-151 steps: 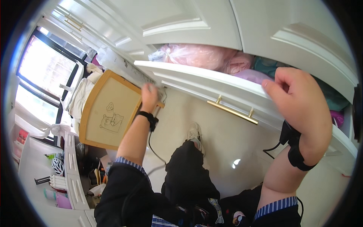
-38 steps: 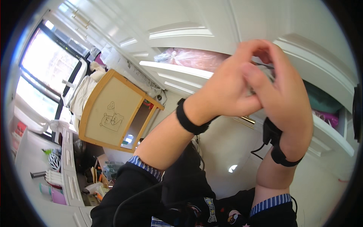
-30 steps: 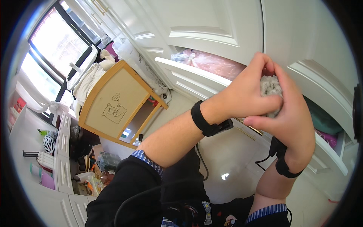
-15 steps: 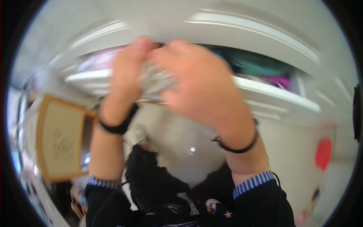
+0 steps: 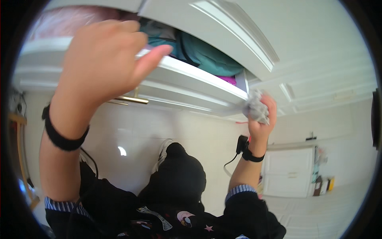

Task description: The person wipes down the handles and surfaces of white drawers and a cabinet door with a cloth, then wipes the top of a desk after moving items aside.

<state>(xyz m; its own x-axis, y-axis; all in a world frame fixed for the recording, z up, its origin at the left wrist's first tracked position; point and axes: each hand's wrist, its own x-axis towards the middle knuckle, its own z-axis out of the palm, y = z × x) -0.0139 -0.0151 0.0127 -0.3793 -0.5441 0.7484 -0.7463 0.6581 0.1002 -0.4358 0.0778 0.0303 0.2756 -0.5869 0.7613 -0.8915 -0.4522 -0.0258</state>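
Observation:
My right hand (image 5: 271,113) is raised beyond the right end of an open white drawer (image 5: 199,75). It is closed around a crumpled grey cloth (image 5: 258,108), slightly blurred, whose exact kind I cannot make out. My left hand (image 5: 105,59) hovers over the drawer's front edge, back of the hand up. Its thumb stretches out to the right and its fingers are loosely bent, their tips partly hidden; nothing shows in it. Inside the drawer lie folded teal fabric (image 5: 213,59), a pinkish plastic-wrapped bundle (image 5: 71,20) and a bit of magenta fabric (image 5: 228,79).
A brass handle (image 5: 133,99) juts from the drawer front. White panelled cabinet fronts (image 5: 238,32) rise above it. Pale tiles (image 5: 159,123) cover the floor around my feet. Farther right stand a low white cabinet (image 5: 288,171) and several bottles (image 5: 318,186). A wooden frame (image 5: 22,159) is at left.
My hands, together around the grey cloth before, are now apart. The right has carried the cloth rightward; the left has let go and moved left. The view has turned to the right.

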